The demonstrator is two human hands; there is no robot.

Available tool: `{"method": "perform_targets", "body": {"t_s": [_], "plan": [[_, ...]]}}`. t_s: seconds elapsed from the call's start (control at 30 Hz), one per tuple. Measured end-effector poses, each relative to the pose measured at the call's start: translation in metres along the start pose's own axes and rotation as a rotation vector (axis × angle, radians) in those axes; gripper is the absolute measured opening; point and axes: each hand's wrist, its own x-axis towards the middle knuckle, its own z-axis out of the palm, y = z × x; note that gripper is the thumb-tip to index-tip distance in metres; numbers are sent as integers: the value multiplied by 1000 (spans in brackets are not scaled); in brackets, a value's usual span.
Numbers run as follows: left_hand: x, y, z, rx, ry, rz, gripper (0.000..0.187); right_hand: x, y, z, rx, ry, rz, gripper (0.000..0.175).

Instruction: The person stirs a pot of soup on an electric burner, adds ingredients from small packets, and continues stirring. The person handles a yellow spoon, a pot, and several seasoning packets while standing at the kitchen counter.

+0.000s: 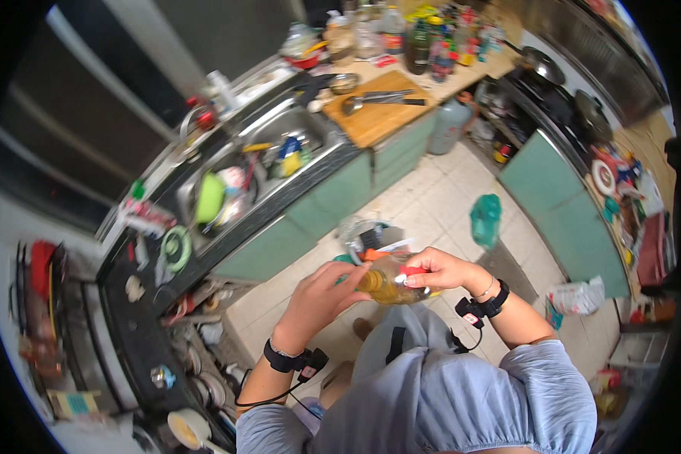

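Note:
A clear plastic bottle (387, 296) with yellowish liquid and a red label lies tilted on its side between my hands, in front of my body. My right hand (438, 271) grips its body near the label. At its yellow cap (371, 280) are the fingertips of my left hand (330, 295); whether they grip the cap or only touch it is hard to tell. Below the bottle on the floor is a bin (349, 241) with waste in it, partly hidden by the bottle and my hands.
A double sink (286, 122) with dishes is at the upper left. Beside it a wooden cutting board (369, 127) bears metal utensils. Many bottles stand behind the board. A green plastic bag (485, 220) lies on the tiled floor, and a white bag (577, 296) is at the right.

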Motion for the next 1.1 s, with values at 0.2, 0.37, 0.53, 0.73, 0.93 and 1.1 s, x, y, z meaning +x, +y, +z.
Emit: {"method": "perform_targets", "body": {"t_s": [0.2, 0.37, 0.53, 0.73, 0.93, 1.1], "plan": [[104, -9, 131, -218, 217, -252, 57, -97, 34, -129, -56, 541, 47, 28], [159, -13, 248, -219, 267, -492, 19, -171, 67, -276, -17, 779, 188, 32], [214, 26, 313, -206, 261, -620, 11, -216, 95, -416, -480, 880, 179, 28], [258, 20, 340, -238, 295, -875, 10, -198, 107, -589, -894, 994, 135, 25], [286, -70, 370, -137, 193, -927, 19, -158, 117, -724, -825, 1115, 160, 25], [319, -96, 395, -254, 221, -1062, 18, -100, 114, -834, -768, 1152, 94, 25]]}}
